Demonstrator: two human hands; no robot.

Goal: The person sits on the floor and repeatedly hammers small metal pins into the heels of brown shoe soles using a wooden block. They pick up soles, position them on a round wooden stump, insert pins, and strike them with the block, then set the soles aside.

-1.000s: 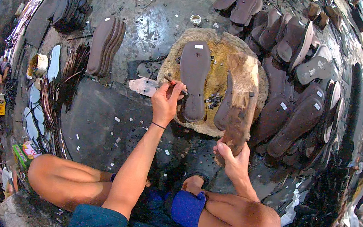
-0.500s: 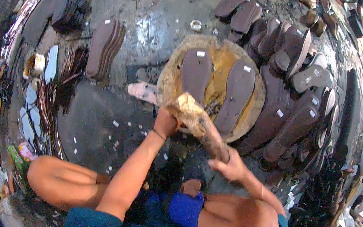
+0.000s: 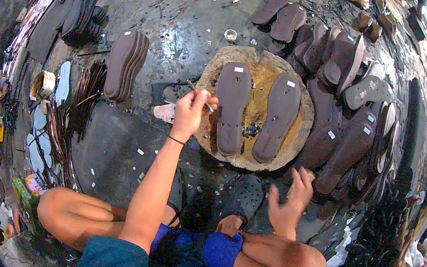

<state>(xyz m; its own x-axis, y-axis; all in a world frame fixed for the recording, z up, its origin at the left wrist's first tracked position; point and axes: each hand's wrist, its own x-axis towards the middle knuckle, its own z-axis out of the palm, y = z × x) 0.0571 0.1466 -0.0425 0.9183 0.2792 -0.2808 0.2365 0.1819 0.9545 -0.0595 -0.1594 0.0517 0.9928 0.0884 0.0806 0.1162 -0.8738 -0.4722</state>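
My left hand is closed round a slim metal punch, held over the left edge of a round wooden chopping block. On the block two brown shoe soles lie side by side, each with a small white label at its top. Small holes show in the soles, and black cut-out bits lie between them. Off the block's lower right edge, my right hand is open with fingers spread, slightly blurred. A tan piece shows partly behind its fingers; I cannot tell what it is.
Brown soles are heaped right of the block, with more beyond. A stack of soles stands at left, near dark strips and pale blue soles. A small round cup sits behind the block. My sandals are close in front.
The wooden mallet that my right hand swung over the block has left the hand, which moved right and opened. My left hand rose up and left with the punch, uncovering the left sole.
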